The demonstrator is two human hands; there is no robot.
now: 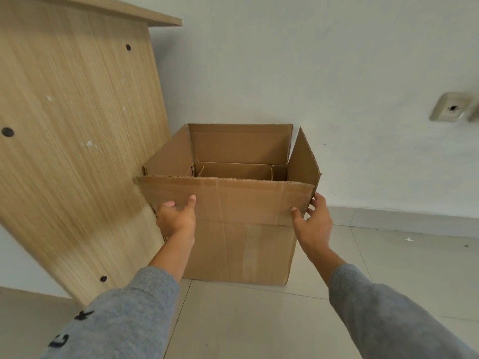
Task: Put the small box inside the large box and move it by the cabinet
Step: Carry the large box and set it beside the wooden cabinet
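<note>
The large cardboard box (pixel 241 244) stands on the tiled floor with its flaps open, its left side against the wooden cabinet (pixel 77 130). Inside it I see the top edges of the small box (pixel 233 172); the rest of it is hidden by the front flap. My left hand (pixel 176 218) lies against the lower left of the front flap with fingers apart and fingertips touching the cardboard. My right hand (pixel 313 221) is at the flap's right corner, thumb on the front and fingers behind the edge.
A white wall rises directly behind the box, with a wall socket (pixel 452 107) at the right. The light floor tiles (pixel 259 322) spread in front of and to the right of the box. The cabinet's top (pixel 155 18) overhangs at the upper left.
</note>
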